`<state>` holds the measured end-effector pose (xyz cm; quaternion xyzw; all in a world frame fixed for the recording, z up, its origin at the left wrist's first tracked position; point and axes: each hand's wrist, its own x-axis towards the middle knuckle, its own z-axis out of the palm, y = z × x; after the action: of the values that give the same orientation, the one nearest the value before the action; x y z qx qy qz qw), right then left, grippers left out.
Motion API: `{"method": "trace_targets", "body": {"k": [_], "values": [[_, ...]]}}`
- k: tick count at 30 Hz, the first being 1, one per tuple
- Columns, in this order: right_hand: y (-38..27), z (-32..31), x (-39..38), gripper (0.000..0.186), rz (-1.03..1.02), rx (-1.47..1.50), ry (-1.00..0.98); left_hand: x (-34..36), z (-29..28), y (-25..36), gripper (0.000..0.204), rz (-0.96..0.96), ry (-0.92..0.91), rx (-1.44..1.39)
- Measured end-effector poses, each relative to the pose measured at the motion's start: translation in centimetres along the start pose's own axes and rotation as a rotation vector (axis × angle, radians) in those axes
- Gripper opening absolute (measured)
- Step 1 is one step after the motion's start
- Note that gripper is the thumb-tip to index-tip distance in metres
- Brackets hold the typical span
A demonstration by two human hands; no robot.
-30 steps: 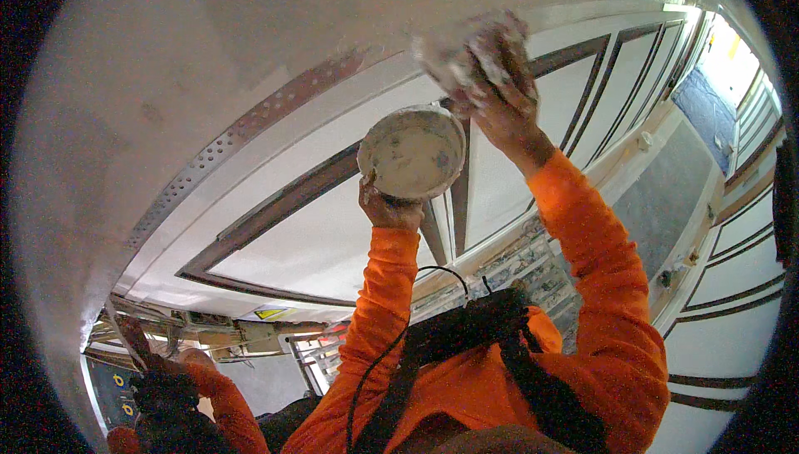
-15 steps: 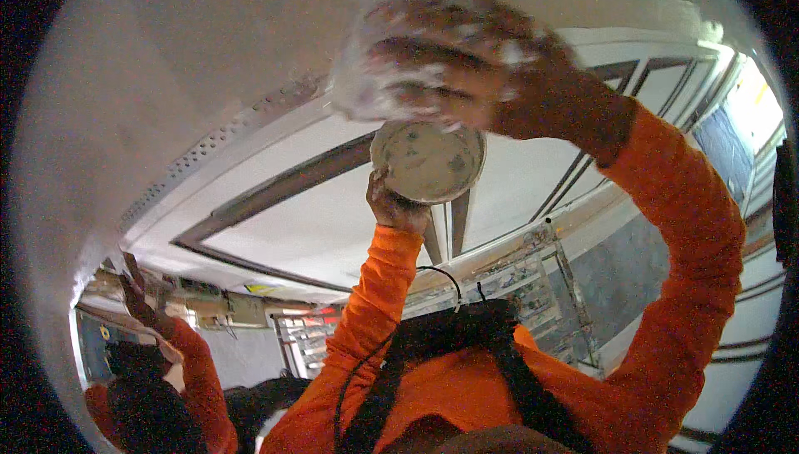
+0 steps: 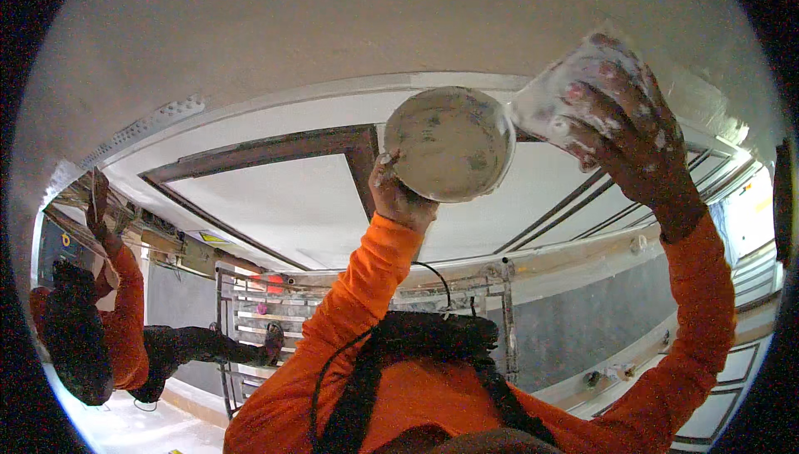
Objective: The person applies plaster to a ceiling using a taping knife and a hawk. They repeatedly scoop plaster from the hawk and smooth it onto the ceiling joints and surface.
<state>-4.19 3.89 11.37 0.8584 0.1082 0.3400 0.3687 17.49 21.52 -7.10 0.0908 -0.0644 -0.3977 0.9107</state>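
My left hand point(image 3: 401, 192) grips the rim of a round bowl point(image 3: 451, 146) from the lower left. The bowl's round face is greyish beige with darker patches. To its right, my right hand point(image 3: 637, 125) is raised, its fingers pressed over a flat, pale, squarish spreader point(image 3: 549, 96). White paste smears the spreader and those fingers. The spreader's left corner is close to the bowl's right rim; I cannot tell whether they touch. Above both hands spreads a beige plastered surface point(image 3: 333, 21).
A perforated strip point(image 3: 150, 129) runs along the plaster's edge, beside white panels with dark trim point(image 3: 275, 150). At the left, a co-worker in orange point(image 3: 125, 321) has an arm raised near the surface. Below stands a paint-spattered metal frame point(image 3: 509, 312) with slats.
My right hand has moved right and down, away from the plaster above the bowl, with the spreader. The bowl has shifted slightly right and looks larger. The view has turned.
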Motion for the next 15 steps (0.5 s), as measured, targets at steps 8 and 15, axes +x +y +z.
{"method": "trace_targets", "body": {"k": [8,15], "values": [[-1.7,3.2,-4.8,0.031,1.228,-0.033,0.385,0.1,-1.6,-1.1,0.057,-0.156,-0.044,0.093],[-7.1,4.1,4.1,0.061,1.308,0.109,0.54,-0.8,-3.1,1.5,0.059,-0.17,-0.086,0.22]]}}
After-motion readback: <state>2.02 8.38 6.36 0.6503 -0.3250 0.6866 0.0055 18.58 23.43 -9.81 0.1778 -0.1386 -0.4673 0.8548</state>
